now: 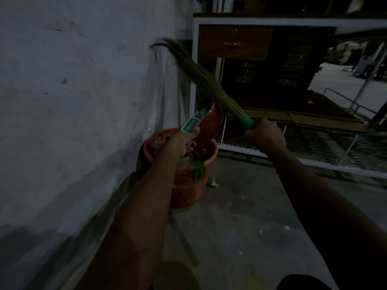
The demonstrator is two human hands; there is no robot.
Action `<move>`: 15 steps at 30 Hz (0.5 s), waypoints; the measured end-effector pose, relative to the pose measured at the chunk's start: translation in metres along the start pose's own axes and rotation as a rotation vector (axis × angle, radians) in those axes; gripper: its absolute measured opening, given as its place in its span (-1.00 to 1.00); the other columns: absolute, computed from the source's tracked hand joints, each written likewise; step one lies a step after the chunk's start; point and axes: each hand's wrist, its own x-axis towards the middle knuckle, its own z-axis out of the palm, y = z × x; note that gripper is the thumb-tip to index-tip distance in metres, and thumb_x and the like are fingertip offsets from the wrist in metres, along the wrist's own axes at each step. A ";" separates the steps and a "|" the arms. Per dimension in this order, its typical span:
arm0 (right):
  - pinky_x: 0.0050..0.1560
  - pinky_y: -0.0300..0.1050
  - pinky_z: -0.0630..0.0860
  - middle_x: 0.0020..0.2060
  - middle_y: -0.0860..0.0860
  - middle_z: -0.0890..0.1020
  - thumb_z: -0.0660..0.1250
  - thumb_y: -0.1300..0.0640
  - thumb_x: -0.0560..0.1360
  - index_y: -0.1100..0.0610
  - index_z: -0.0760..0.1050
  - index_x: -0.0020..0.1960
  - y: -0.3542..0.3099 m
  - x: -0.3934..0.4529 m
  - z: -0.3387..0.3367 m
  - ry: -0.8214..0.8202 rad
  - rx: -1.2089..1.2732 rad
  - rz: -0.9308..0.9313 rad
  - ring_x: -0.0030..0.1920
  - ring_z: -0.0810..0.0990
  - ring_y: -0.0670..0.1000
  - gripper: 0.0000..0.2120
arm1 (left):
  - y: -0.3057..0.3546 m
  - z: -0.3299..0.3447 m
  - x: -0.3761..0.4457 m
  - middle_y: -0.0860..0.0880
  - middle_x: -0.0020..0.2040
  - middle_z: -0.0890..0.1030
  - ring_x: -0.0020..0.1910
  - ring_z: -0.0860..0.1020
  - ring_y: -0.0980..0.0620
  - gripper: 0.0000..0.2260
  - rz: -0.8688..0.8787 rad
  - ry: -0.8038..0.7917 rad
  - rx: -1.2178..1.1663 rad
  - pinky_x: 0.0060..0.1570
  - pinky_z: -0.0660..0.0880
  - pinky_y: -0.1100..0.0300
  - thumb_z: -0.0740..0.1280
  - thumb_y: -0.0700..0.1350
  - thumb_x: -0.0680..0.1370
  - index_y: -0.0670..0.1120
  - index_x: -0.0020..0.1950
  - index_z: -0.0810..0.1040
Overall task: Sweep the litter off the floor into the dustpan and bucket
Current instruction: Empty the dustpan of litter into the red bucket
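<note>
A: Where are the hands?

B: Both forearms reach up from the bottom of the frame toward the centre. The left hand (180,141) sits just left of centre, fingers wrapped around the teal-labelled handle of the dustpan (209,122). The right hand (265,135) is right of centre, fist closed on the green grip of the broom (201,74).

A: How is the broom held?

B: Raised. Its bristles slant from the green grip up and left toward the wall (73,91), and their tips are blurred in the upper middle of the frame.

A: And the dustpan?

B: It is red and tipped steeply, its pan standing up over the far rim of the bucket (188,185), with the handle angled down to the left hand.

A: The bucket?

B: Red-orange, standing on the floor (240,216) at the centre of the frame, close against the wall on its left. A green label hangs at its near rim.

A: Anything in it?

B: Dark litter (195,154) lies inside below the pan, with some pale and clear bits; the light is too dim to tell what they are.

A: What else is around?

B: A white-framed worktop (272,20) with a brown drawer fills the upper right. A few pale specks dot the grey floor at lower right.
</note>
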 end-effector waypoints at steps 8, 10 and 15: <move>-0.33 -0.12 0.54 -0.17 0.11 0.60 0.41 0.04 0.50 0.25 0.53 0.24 -0.005 0.009 -0.002 0.091 0.056 -0.039 -0.28 0.61 0.05 -0.60 | -0.002 0.041 -0.020 -0.14 0.04 0.59 0.09 0.55 -0.13 -0.45 -0.129 0.007 -0.299 0.09 0.46 -0.02 0.35 0.15 0.54 -0.23 0.34 0.45; -0.37 -0.17 0.45 -0.18 0.10 0.60 0.42 0.04 0.49 0.25 0.54 0.23 -0.007 0.009 0.000 0.099 0.044 -0.046 -0.30 0.58 0.04 -0.61 | 0.000 0.047 -0.025 -0.18 0.18 0.49 0.23 0.51 -0.20 -0.43 -0.104 0.034 -0.316 0.23 0.45 -0.06 0.34 0.07 0.57 -0.26 0.43 0.31; -0.26 -0.10 0.45 -0.14 0.11 0.58 0.43 0.03 0.47 0.22 0.57 0.23 -0.006 0.006 0.002 0.093 -0.008 -0.021 -0.25 0.56 0.09 -0.60 | -0.004 0.050 -0.014 -0.03 -0.05 0.54 -0.31 0.46 0.01 -0.53 0.014 0.123 -0.181 -0.51 0.44 0.37 0.35 0.11 0.56 -0.26 0.24 0.49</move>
